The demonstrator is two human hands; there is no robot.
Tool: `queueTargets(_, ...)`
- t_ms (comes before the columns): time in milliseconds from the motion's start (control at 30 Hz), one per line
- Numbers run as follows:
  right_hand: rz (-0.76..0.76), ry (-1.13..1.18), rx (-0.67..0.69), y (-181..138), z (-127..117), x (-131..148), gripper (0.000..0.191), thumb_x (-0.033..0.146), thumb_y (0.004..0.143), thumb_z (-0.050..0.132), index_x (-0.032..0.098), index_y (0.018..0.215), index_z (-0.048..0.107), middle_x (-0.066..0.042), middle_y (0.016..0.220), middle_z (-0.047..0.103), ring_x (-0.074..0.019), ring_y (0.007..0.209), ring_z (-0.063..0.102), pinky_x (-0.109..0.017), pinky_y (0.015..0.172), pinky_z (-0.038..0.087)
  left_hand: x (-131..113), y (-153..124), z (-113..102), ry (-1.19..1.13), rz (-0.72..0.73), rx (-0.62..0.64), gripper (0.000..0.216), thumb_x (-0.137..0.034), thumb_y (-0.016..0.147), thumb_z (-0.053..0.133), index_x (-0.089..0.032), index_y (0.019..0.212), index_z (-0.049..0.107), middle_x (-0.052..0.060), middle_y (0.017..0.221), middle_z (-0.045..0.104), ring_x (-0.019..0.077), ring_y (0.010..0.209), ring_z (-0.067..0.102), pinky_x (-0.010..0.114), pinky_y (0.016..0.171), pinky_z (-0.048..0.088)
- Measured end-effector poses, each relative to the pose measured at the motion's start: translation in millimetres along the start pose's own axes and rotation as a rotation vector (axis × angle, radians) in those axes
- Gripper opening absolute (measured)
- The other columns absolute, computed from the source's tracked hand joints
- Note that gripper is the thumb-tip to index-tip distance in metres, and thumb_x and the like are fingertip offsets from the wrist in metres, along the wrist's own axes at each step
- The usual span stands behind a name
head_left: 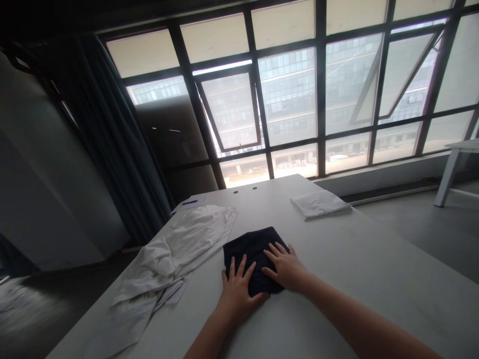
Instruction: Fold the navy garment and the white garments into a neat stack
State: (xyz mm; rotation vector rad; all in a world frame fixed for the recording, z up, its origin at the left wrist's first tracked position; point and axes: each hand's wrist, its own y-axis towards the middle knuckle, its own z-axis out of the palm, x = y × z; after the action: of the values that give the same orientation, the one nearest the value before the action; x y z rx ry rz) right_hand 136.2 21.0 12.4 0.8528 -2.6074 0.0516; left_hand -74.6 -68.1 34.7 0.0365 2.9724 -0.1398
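Observation:
A dark navy piece of folded cloth (249, 244) lies flat on the white table (359, 279). My left hand (239, 289) rests on its near left part, fingers spread and palm down. On its right side lies my right hand (286, 267), also flat with the fingers apart. Neither hand grips anything. What kind of garment the folded cloth is, I cannot tell. To the left, a crumpled white garment (179, 239) stretches along the table edge. Farther back on the right sits a folded white cloth (320, 203).
Paper with a blue pen (190, 202) lies at the table's far left corner. Two dark round holes (245, 190) mark the far end. Beyond are large windows (288, 94), some tilted open, and a dark blue curtain (112, 134). A white table (449, 169) stands at far right.

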Motion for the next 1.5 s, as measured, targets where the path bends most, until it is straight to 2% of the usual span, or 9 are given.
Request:
queueTargets(600, 0.005, -0.003, 0.004, 0.1, 0.0, 2.3, 0.082, 0.078, 0.098, 0.03, 0.029, 0.163, 0.037, -0.011, 0.172, 0.025, -0.0369, 0.159, 0.015, -0.066, 0.124, 0.002, 2.1, 0.0, 1.7, 0.004, 0.001, -0.002, 0.101, -0.083, 0.076, 0.059, -0.039, 0.163, 0.031, -0.004, 0.176, 0.003, 0.0434, 0.159, -0.009, 0.07, 0.124, 0.009)
queueTargets(1500, -0.008, 0.007, -0.005, -0.5, 0.2, 2.2, 0.085, 0.08, 0.097, 0.028, 0.027, 0.163, 0.037, -0.012, 0.172, 0.026, -0.0382, 0.159, 0.015, -0.068, 0.123, 0.001, 3.9, -1.3, 2.3, -0.014, 0.031, -0.027, 0.099, -0.081, 0.077, 0.062, -0.038, 0.162, 0.034, -0.001, 0.175, 0.006, 0.0452, 0.16, -0.006, 0.077, 0.121, 0.01)
